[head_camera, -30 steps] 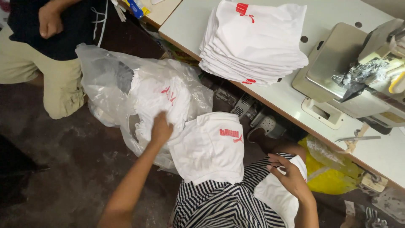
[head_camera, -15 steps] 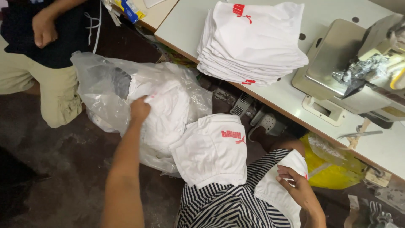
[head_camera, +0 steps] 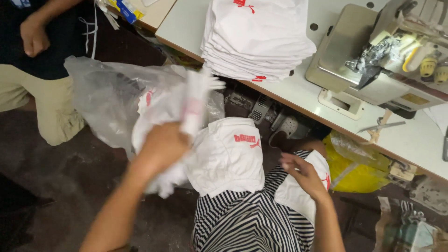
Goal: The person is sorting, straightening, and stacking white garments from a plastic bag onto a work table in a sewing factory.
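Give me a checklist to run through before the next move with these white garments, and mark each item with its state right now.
1. Left hand has a grip on the bunched white fabric piece: ok, fingers closed on it, though the piece is motion-blurred.
2. Right hand steadies the white fabric piece on the right thigh: ok, it rests on it.
3. White garment with red print on the lap lies flat: ok.
4. Clear plastic bag is open and within reach: cannot tell how wide the mouth is.
5. Folded white stack on the sewing table is stable: ok, neatly piled.
6. Other person's hand is out of the way: ok, well apart.
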